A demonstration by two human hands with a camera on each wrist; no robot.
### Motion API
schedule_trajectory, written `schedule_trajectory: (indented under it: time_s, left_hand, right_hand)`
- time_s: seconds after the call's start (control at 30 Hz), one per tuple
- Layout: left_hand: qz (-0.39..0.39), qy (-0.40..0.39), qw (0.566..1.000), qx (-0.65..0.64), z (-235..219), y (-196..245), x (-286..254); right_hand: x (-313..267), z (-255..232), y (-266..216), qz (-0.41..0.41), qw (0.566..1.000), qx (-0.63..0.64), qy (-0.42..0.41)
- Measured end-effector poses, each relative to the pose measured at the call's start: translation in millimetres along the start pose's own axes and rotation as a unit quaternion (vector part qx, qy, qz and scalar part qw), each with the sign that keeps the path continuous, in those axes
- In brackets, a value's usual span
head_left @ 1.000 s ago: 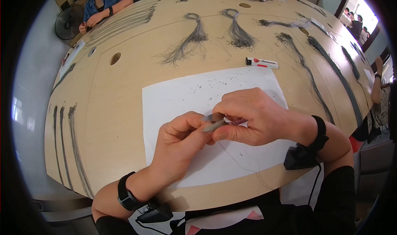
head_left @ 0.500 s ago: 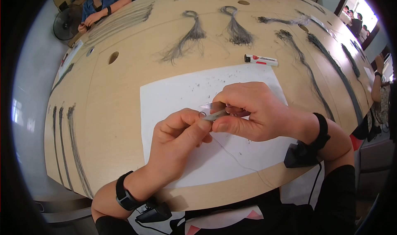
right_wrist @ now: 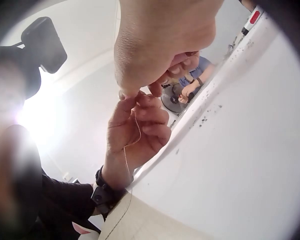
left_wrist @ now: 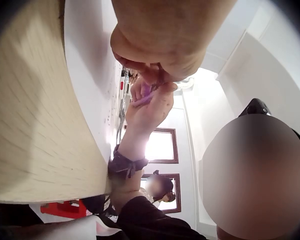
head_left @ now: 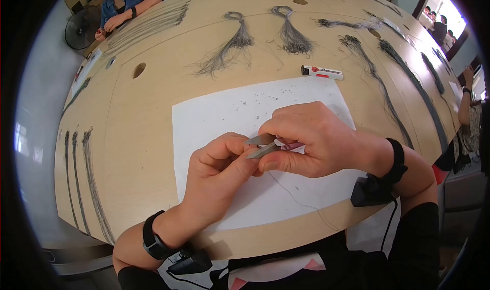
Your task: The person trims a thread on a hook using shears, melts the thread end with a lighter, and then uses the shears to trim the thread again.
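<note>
My right hand [head_left: 314, 137] grips small metal-bladed snips [head_left: 264, 150] with a purple handle. Its two blades stand apart, their tips pointing left over the left fingertips. Thumb and forefinger of my left hand [head_left: 212, 170] pinch the end of a thin wire or thread. This thin strand [right_wrist: 126, 160] trails from the left fingers toward the near table edge in the right wrist view. Most of the pinched end is hidden by the fingers. In the left wrist view the purple handle [left_wrist: 146, 94] shows inside the right hand. Both hands are above a white paper sheet [head_left: 204, 121].
Dark specks lie scattered on the paper. A white marker [head_left: 322, 72] lies past its far edge. Looped bundles [head_left: 293, 37] of fine strands are farther back, with long bundles [head_left: 91, 178] at the left and others [head_left: 416, 88] at the right. Another person [head_left: 122, 9] sits at the far left.
Half a second ago a small ring showed at the left fingertips and the snips' blades were turned differently. Now the blades spread over those fingertips again, much as a second ago, hiding the ring.
</note>
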State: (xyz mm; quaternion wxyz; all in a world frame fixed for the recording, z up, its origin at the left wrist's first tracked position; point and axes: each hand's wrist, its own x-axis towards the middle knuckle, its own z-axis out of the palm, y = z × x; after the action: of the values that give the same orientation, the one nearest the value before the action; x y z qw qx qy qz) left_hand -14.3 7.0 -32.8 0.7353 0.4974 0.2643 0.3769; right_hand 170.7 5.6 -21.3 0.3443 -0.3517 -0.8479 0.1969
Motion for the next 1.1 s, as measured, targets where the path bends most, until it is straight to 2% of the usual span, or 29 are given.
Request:
schedule_trajectory:
  time_s: [0.17, 0.23, 0.37, 0.5, 0.6, 0.67, 0.7, 0.77, 0.83, 0.87, 0.93, 1.1]
  left_hand:
    - [0.017, -0.012, 1.0, 0.012, -2.5, -1.9, 1.0]
    - [0.016, -0.013, 0.998, 0.063, -3.9, -3.2, 1.0]
    - [0.026, -0.012, 0.998, 0.053, -3.8, -4.3, 0.9]
    - [0.002, 0.012, 0.999, 0.042, -1.2, 2.2, 0.8]
    - [-0.003, 0.018, 0.998, 0.057, -1.3, 1.8, 1.6]
    - [0.006, 0.016, 0.998, 0.056, -1.6, 1.5, 2.1]
    - [0.001, 0.026, 0.998, 0.063, -1.4, 1.7, 2.2]
    - [-0.004, 0.036, 0.997, 0.069, -1.4, 0.5, 2.0]
    - [0.043, 0.011, 0.997, 0.069, -1.9, -2.5, 2.2]
    - [0.043, 0.011, 0.997, 0.069, -0.7, -1.7, 1.9]
    - [0.003, 0.022, 0.995, 0.095, 2.2, 1.2, 1.0]
    - [-0.014, 0.008, 0.998, 0.064, 2.6, -0.8, 1.2]
  right_hand:
    - [0.0, -1.1, -0.3, 0.007, 1.0, -0.007, -0.017]
    - [-0.2, -0.7, -0.6, 0.007, 1.0, -0.011, -0.015]
    - [-1.3, 2.4, 1.6, -0.005, 1.0, -0.008, -0.001]
    - [-1.5, 2.6, 2.9, -0.005, 1.0, -0.022, -0.002]
    - [-1.2, 5.3, 2.2, 0.004, 0.999, 0.028, 0.032]
    - [0.8, 3.0, -2.9, 0.085, 0.983, 0.133, 0.089]
    - [0.9, 0.2, -5.4, 0.085, 0.983, 0.134, 0.089]
    - [0.2, -6.0, -9.1, 0.126, 0.986, 0.103, 0.025]
    - [-0.5, -3.9, -12.2, 0.139, 0.983, 0.116, 0.014]
    - [-0.9, -2.9, -13.1, 0.153, 0.98, 0.13, 0.003]
    - [-1.1, -2.5, -12.7, 0.149, 0.982, 0.119, 0.014]
    - [-1.0, 0.3, -10.2, 0.137, 0.983, 0.122, 0.031]
